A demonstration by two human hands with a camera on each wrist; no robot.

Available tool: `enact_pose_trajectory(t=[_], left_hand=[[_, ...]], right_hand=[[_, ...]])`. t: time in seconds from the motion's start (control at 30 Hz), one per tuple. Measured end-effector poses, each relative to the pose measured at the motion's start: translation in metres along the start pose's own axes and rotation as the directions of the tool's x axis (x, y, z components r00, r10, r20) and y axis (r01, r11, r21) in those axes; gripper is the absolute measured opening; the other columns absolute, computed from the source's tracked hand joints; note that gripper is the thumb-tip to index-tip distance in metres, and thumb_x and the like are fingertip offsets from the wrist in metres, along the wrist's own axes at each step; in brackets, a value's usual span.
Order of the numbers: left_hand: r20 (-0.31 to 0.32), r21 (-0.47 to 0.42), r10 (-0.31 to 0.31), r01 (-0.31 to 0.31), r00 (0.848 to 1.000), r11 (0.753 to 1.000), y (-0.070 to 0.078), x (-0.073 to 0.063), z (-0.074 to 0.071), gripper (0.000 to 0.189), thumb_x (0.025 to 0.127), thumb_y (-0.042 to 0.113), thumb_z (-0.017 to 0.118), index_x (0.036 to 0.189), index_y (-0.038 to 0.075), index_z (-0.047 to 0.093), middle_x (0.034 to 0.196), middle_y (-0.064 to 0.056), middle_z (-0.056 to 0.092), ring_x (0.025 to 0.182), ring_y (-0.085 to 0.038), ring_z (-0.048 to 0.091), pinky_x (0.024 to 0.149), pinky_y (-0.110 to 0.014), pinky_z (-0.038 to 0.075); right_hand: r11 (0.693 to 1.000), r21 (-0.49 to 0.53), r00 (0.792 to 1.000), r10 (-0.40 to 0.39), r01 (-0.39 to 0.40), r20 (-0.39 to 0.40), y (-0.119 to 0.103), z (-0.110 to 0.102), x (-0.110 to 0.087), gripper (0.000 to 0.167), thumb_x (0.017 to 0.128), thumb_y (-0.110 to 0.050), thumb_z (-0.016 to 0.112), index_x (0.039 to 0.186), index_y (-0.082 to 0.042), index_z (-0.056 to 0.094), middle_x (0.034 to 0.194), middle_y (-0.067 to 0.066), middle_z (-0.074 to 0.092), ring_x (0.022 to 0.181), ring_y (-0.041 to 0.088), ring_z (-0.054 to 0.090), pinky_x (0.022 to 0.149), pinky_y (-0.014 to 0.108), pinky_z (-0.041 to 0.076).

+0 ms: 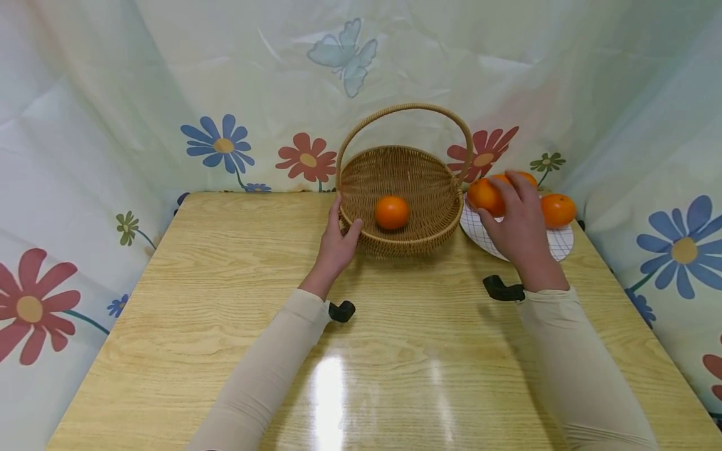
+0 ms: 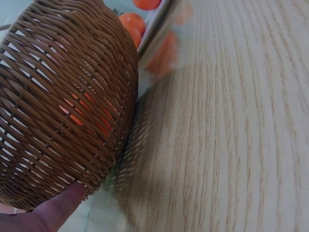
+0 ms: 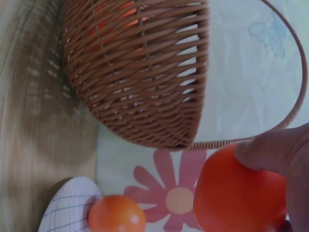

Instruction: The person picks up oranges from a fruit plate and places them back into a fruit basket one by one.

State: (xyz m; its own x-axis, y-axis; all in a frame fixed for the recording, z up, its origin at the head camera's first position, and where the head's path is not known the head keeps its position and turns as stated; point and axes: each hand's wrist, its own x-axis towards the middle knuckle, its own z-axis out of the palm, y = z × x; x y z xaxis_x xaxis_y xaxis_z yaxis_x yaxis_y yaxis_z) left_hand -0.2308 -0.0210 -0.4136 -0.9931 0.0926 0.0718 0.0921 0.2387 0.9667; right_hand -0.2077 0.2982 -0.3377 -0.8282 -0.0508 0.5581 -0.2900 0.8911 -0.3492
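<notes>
Our hands at the basket and the oranges

Our left hand (image 1: 337, 241) presses open on the basket (image 1: 402, 235) at 9 o'clock; our right hand (image 1: 519, 219) grips an orange (image 1: 485, 195) over the plate (image 1: 558, 245), at the basket's 3 o'clock. One orange inside the basket (image 1: 392, 212), all on the desk (image 1: 225, 300).

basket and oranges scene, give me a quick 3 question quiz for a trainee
1. True or false: the basket holds one orange.
2. Which hand grips an orange: A) the left hand B) the right hand C) neither?
3. Fill in: the left hand rests on the basket's ____.

Key:
1. True; one orange lies inside it.
2. B; the right hand grips the orange beside the basket over the plate, where two more oranges show. The left hand holds no fruit.
3. Rim, on the side away from the plate.
</notes>
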Motion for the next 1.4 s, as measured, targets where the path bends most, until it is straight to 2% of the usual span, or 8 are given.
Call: enact_pose_trajectory(t=[0.07,0.3,0.57,0.87,1.13,1.27,1.4], left_hand=[[-0.001,0.004,0.001,-0.001,1.0,1.0,0.0,0.0,0.0,0.071,0.098,0.049,0.048,0.153,0.045,0.004,0.16,-0.014,0.024,0.134,-0.034,0.046,0.106,-0.049,0.043],[0.0,-0.002,0.024,-0.024,1.0,1.0,-0.001,0.0,0.001,0.072,0.099,0.046,0.048,0.156,0.036,0.004,0.159,-0.013,0.024,0.134,-0.032,0.046,0.107,-0.047,0.043],[-0.001,0.0,0.025,-0.025,1.0,1.0,0.001,-0.001,0.0,0.07,0.098,0.05,0.048,0.151,0.048,0.004,0.159,-0.013,0.024,0.135,-0.034,0.045,0.107,-0.048,0.042],[-0.005,-0.001,0.029,-0.029,1.0,1.0,0.001,0.0,0.001,0.074,0.099,0.045,0.05,0.156,0.035,0.005,0.159,-0.014,0.025,0.134,-0.033,0.045,0.106,-0.048,0.043],[0.001,-0.014,0.018,-0.018,1.0,1.0,0.001,-0.001,0.0,0.072,0.098,0.047,0.05,0.154,0.042,0.005,0.159,-0.012,0.024,0.135,-0.031,0.045,0.105,-0.047,0.045],[-0.005,-0.01,0.025,-0.025,1.0,1.0,0.0,-0.001,0.0,0.073,0.098,0.048,0.049,0.156,0.036,0.006,0.16,-0.012,0.022,0.135,-0.032,0.044,0.106,-0.048,0.044],[-0.009,-0.006,0.032,-0.032,0.999,0.999,0.0,-0.001,0.001,0.072,0.1,0.04,0.05,0.157,0.032,0.006,0.161,-0.011,0.02,0.136,-0.033,0.043,0.106,-0.049,0.042]], right_hand=[[1.0,-0.003,1.0,0.0,0.0,0.003,-0.004,-0.001,0.0,0.053,0.087,-0.011,0.072,0.135,-0.006,0.052,0.149,0.02,0.036,0.137,0.04,0.033,0.109,0.06,0.034],[1.0,-0.006,0.999,0.013,-0.012,0.034,-0.017,-0.004,0.001,0.054,0.088,-0.015,0.07,0.138,-0.01,0.05,0.152,0.016,0.033,0.138,0.038,0.032,0.108,0.06,0.035],[0.998,0.024,0.998,-0.058,0.058,0.018,-0.025,0.0,0.006,0.053,0.086,-0.013,0.073,0.134,-0.008,0.053,0.148,0.019,0.037,0.134,0.041,0.037,0.105,0.061,0.038],[0.995,0.055,0.996,-0.089,0.087,0.027,-0.029,0.006,0.009,0.053,0.086,-0.014,0.074,0.134,-0.008,0.052,0.15,0.015,0.036,0.137,0.038,0.036,0.106,0.059,0.039],[0.994,0.065,0.995,-0.087,0.083,0.051,-0.034,0.014,0.011,0.055,0.086,-0.016,0.074,0.136,-0.011,0.052,0.15,0.016,0.037,0.135,0.038,0.037,0.105,0.058,0.04],[0.995,0.078,0.994,-0.066,0.06,0.085,-0.037,0.016,0.011,0.057,0.087,-0.018,0.073,0.138,-0.013,0.051,0.151,0.015,0.035,0.136,0.039,0.037,0.104,0.059,0.04],[0.994,0.094,0.991,-0.066,0.055,0.116,-0.039,0.018,0.009,0.058,0.087,-0.019,0.073,0.14,-0.013,0.049,0.151,0.017,0.035,0.135,0.041,0.037,0.103,0.061,0.041]])
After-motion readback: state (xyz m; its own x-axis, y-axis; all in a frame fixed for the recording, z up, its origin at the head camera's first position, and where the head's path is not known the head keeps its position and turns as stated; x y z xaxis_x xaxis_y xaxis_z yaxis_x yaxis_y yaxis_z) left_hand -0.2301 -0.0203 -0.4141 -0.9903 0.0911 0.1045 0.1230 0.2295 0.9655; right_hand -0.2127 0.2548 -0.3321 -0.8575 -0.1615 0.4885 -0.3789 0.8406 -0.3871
